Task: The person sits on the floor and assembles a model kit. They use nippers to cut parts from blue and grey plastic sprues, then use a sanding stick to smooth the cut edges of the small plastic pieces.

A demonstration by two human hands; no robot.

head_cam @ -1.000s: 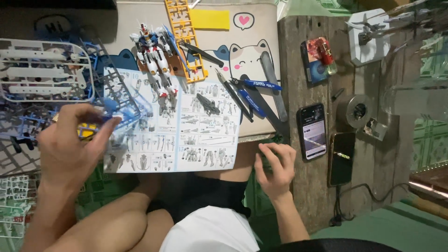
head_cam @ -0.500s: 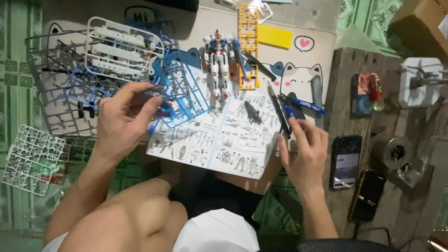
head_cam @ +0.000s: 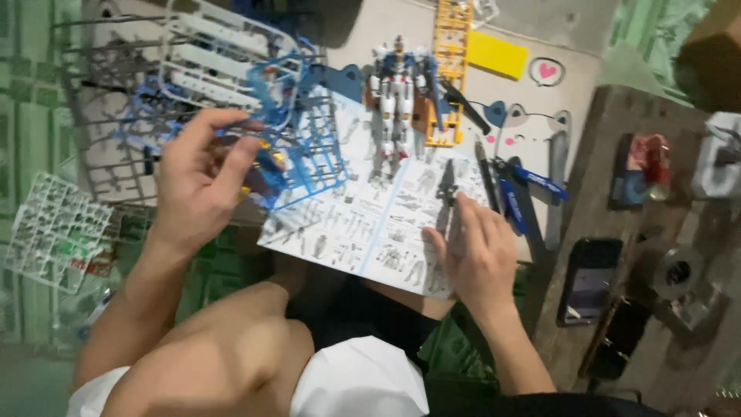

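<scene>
My left hand (head_cam: pixel 197 181) pinches the blue parts frame (head_cam: pixel 297 143) at upper left; it looks light, thin and brittle, so I'd grip the outer bars. My right hand (head_cam: pixel 475 255) lies open, flat on the instruction sheet (head_cam: pixel 363 224).

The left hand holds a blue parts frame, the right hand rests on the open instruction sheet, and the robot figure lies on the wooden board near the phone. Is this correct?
Not quite. In the head view the robot figure lies on the pale mat above the instruction sheet, not on the wooden board near the phone. The rest holds: left hand at the blue parts frame, right hand on the sheet.
</scene>
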